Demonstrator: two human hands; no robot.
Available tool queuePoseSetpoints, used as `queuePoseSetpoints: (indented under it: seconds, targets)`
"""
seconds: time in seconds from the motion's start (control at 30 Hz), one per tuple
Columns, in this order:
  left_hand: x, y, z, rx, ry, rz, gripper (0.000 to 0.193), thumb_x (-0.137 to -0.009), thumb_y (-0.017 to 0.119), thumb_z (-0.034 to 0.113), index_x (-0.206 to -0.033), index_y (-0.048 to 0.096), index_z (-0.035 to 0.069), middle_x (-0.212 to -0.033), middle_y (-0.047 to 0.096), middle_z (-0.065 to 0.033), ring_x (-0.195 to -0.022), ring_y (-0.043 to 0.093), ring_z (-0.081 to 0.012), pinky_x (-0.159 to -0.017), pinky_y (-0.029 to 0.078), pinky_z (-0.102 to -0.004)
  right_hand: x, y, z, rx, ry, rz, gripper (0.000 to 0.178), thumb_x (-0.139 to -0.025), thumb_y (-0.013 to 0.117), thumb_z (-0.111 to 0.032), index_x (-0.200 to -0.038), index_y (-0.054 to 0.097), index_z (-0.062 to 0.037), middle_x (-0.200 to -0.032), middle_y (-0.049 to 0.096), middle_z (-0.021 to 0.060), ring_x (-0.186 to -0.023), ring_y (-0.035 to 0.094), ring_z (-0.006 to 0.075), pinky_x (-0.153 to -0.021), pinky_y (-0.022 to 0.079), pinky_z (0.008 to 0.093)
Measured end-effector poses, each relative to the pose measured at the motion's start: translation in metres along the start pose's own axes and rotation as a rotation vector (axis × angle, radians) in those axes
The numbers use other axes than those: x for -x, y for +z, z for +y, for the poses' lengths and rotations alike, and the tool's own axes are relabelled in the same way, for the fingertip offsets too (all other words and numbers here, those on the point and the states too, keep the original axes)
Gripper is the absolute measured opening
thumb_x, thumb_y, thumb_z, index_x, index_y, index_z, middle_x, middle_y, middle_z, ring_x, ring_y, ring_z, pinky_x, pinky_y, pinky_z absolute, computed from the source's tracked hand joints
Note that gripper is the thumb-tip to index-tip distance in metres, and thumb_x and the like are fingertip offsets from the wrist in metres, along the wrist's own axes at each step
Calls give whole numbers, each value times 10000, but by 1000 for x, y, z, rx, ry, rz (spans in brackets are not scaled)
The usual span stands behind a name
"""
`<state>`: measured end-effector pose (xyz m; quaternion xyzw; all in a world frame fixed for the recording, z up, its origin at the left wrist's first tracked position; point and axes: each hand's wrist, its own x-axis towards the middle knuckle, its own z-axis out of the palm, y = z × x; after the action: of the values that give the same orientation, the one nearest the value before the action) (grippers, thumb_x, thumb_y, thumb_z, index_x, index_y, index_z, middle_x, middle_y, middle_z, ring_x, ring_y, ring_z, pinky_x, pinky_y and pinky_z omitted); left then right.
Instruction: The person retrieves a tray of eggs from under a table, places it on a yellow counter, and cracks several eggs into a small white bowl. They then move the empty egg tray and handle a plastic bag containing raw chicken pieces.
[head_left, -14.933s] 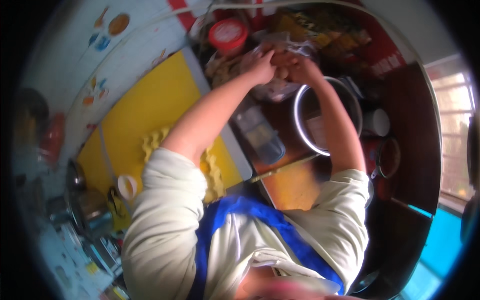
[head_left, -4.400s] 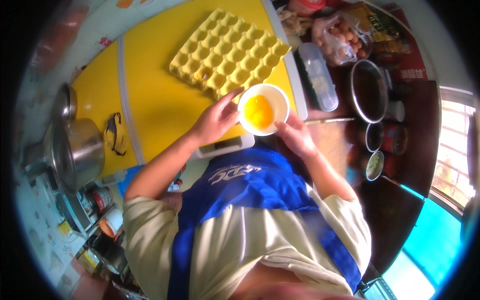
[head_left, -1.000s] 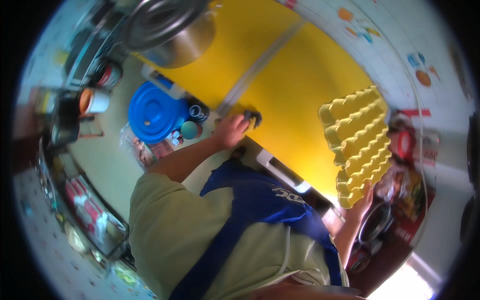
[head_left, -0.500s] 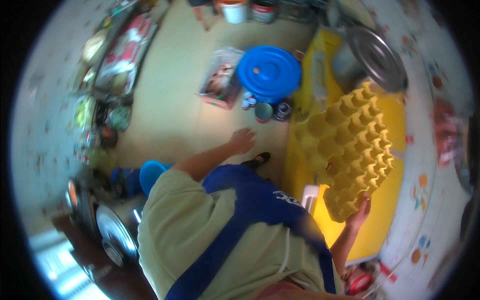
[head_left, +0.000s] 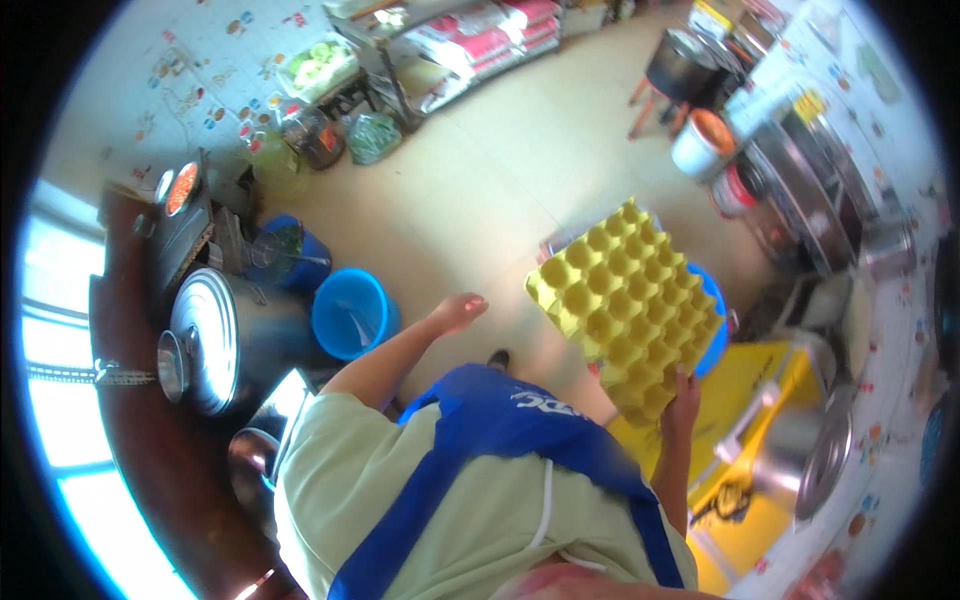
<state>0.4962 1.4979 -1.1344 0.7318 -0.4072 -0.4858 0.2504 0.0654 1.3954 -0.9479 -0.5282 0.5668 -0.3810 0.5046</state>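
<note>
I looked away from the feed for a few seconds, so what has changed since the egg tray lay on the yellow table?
The yellow moulded egg tray has been lifted off the yellow table; the right hand now grips its lower edge and carries it out over the floor. The left hand has let go of the table edge and swings free, empty. The person has turned away from the table. The tray stays empty.

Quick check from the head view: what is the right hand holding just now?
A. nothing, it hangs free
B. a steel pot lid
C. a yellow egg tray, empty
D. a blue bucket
C: the right hand grips the lower edge of the yellow egg tray, whose cups show no eggs, while the left hand is open and bare above the floor.
</note>
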Motion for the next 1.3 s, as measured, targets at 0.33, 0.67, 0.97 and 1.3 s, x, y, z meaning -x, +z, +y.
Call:
queuePoseSetpoints:
  seconds: [0.33,0.67,0.97,1.3]
  targets:
    - [-46,-112,-64,-410,-254,154,430,-910,477,385,-1193,585,79,-1161,613,-183,-1076,583,-349,-901,479,-429,-242,159,-24,-97,15,-304,414,-949,532,-244,-1251,500,38,-1172,591,145,-1018,574,224,-870,457,332]
    - [-79,-172,-95,-273,-463,137,296,-902,508,287,-927,682,49,-963,652,-132,-927,630,-294,-803,514,-410,-470,410,-108,-67,10,-636,458,-942,571,-220,-1295,445,45,-1229,540,134,-1080,534,226,-916,444,346]
    - [-248,-482,23,1127,-105,507,760,-855,527,635,-1277,508,2,-1246,561,-144,-1156,528,-249,-947,426,-350,-567,665,-180,49,-21,-1063,369,-937,582,-171,-1236,521,35,-1147,601,68,-982,554,124,-873,440,270]
    - [-338,-624,33,1399,95,505,487,-947,551,311,-1293,452,-16,-1158,606,-134,-1008,632,-252,-859,534,-372,-655,886,-243,282,-31,-1472,419,-938,589,-242,-1285,486,-30,-1162,593,60,-1006,578,123,-850,496,291]
